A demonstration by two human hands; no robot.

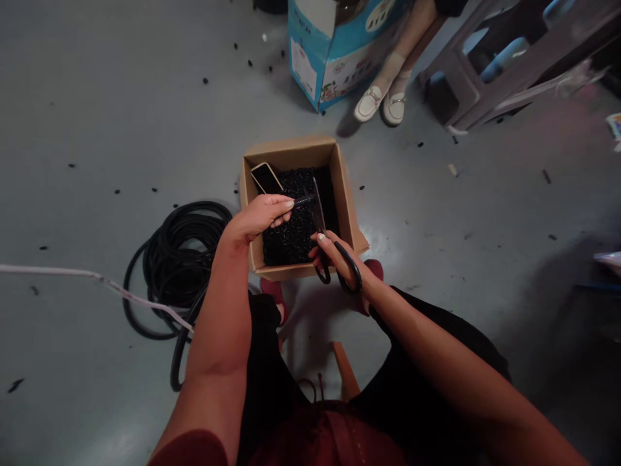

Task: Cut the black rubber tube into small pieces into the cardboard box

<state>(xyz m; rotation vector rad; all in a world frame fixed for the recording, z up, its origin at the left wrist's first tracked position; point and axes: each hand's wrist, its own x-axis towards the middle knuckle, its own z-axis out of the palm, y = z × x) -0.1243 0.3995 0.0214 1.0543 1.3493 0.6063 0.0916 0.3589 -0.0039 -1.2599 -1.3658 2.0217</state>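
My left hand (268, 212) is closed, pinching a short ribbed black strip (303, 200) that sticks out to the right. My right hand (332, 251) has its fingers in the black handles of a pair of scissors (319, 213). The scissors' blades point away from me and stand at the strip's free end; I cannot tell whether they touch it. Both hands are over an open cardboard box (345, 200). Inside lie a great many small black pieces (286, 243) and a flat dark rectangle with a light rim, like a phone (266, 178).
Coiled black hose (182, 259) lies left of the box, a pale cable (111, 283) running to it. A blue carton (310, 61) stands beyond, beside another person's white shoes (371, 103). A grey plastic stool (460, 84) is at the upper right. Black bits (205, 81) dot the floor.
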